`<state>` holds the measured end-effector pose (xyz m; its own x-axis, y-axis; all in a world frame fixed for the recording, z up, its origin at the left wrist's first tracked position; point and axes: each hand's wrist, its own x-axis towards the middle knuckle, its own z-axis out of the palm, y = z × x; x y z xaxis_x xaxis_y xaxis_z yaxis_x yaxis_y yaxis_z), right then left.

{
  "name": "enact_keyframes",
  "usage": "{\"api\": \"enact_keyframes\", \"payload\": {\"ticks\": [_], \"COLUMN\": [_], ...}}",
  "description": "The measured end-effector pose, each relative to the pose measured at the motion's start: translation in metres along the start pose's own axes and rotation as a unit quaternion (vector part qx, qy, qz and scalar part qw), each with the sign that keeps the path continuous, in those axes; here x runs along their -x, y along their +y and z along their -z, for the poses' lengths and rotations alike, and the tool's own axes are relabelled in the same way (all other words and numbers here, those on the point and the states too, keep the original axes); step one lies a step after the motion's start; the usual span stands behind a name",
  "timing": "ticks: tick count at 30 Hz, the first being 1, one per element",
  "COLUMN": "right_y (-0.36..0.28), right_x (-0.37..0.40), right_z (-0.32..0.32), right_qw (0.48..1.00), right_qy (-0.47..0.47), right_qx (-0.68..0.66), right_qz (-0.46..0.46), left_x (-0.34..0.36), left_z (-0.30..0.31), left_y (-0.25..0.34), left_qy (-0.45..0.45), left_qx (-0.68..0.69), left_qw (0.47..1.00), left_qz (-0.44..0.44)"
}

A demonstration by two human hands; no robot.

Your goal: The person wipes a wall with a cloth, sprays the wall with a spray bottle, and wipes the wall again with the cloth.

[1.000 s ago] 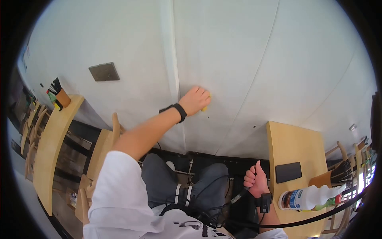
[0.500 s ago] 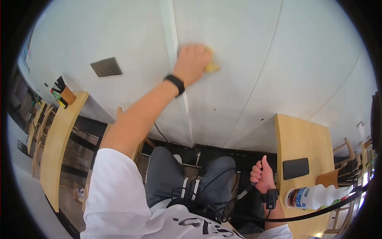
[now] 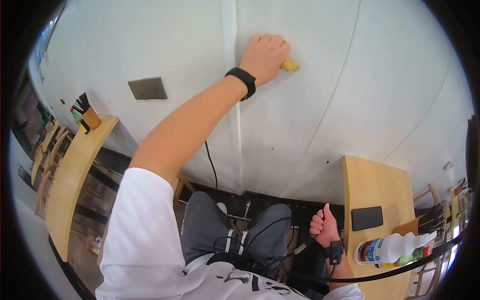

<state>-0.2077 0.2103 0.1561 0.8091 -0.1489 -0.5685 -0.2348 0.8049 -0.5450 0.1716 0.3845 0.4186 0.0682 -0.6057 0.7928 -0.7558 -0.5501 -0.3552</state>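
Note:
My left hand (image 3: 265, 57), with a black band at its wrist, is pressed to the white wall (image 3: 300, 110). It is closed around a crumpled yellow cloth (image 3: 290, 65), which pokes out past the fingers. Down at the right, beside the table edge, my right hand (image 3: 325, 227) is curled with the thumb raised. A dark end of a cable (image 3: 300, 249) meets the underside of its fingers; the rest is hidden in the fist. A small black device (image 3: 335, 252) is strapped to that wrist.
On the right wooden table (image 3: 375, 185) lie a black phone (image 3: 367, 218) and a white bottle (image 3: 382, 249), near a chopstick holder (image 3: 407, 227). A double socket (image 3: 147, 88) is on the wall. Another table (image 3: 75, 165) stands left. Black cables cross my lap.
My left hand has moved up and to the right along the wall with the yellow cloth. The view has shifted slightly. My right hand keeps its pose beside the table.

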Motion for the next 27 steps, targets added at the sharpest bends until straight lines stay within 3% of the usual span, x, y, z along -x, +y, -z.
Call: {"api": "enact_keyframes", "payload": {"ticks": [4, 6, 8, 9, 11, 13, 16, 17, 18, 20, 23, 24, 27], "right_y": [-0.002, -0.003, -0.003, -0.002, -0.004, -0.003, -0.004, -0.004, -0.005, -0.005, -0.006, -0.007, -0.007], "right_x": [-0.002, -0.002, 0.002, 0.003, 0.001, 0.003, 0.002, 0.001, -0.001, 0.001, 0.001, 0.001, 0.0], "right_z": [-0.003, -0.007, -0.007, -0.007, -0.007, -0.003, -0.004, -0.004, -0.006, -0.006, -0.009, -0.01, -0.012], "right_qw": [1.0, 1.0, 1.0, 1.0, 1.0, 1.0, 1.0, 1.0, 1.0, 1.0, 1.0, 1.0, 1.0], "right_qy": [-0.003, 0.0, 0.005, 0.007, 0.007, 0.003, 0.001, 0.01, 0.008, 0.017, 0.021, 0.03, 0.029], "right_qx": [0.006, 0.01, 0.017, 0.014, 0.011, 0.005, -0.004, 0.004, -0.001, 0.0, 0.0, 0.002, 0.008], "right_qz": [-0.006, -0.001, 0.003, 0.007, 0.014, 0.021, 0.012, 0.014, 0.012, 0.004, -0.005, -0.008, -0.005], "left_x": [0.045, 0.088, 0.135, 0.141, 0.149, 0.126, 0.03, -0.005, -0.04, -0.079, -0.069, -0.058, 0.012], "left_z": [-0.024, -0.05, -0.071, -0.075, -0.081, -0.073, -0.018, 0.007, 0.026, 0.061, 0.052, 0.064, 0.01], "left_y": [0.028, 0.055, 0.073, 0.072, 0.067, 0.038, -0.017, -0.03, -0.043, -0.056, -0.052, -0.035, -0.021], "left_qy": [0.009, -0.013, -0.105, -0.104, -0.09, -0.106, -0.062, -0.041, -0.113, 0.034, 0.054, -0.062, -0.096], "left_qx": [0.058, 0.036, 0.056, 0.057, 0.042, -0.003, -0.063, -0.096, -0.007, -0.117, -0.095, -0.019, -0.058], "left_qw": [0.996, 0.998, 0.993, 0.993, 0.991, 0.985, 0.993, 0.993, 0.992, 0.992, 0.993, 0.993, 0.993], "left_qz": [0.071, 0.048, -0.005, -0.005, -0.086, -0.136, -0.077, -0.051, 0.062, 0.023, 0.048, 0.102, 0.041]}}
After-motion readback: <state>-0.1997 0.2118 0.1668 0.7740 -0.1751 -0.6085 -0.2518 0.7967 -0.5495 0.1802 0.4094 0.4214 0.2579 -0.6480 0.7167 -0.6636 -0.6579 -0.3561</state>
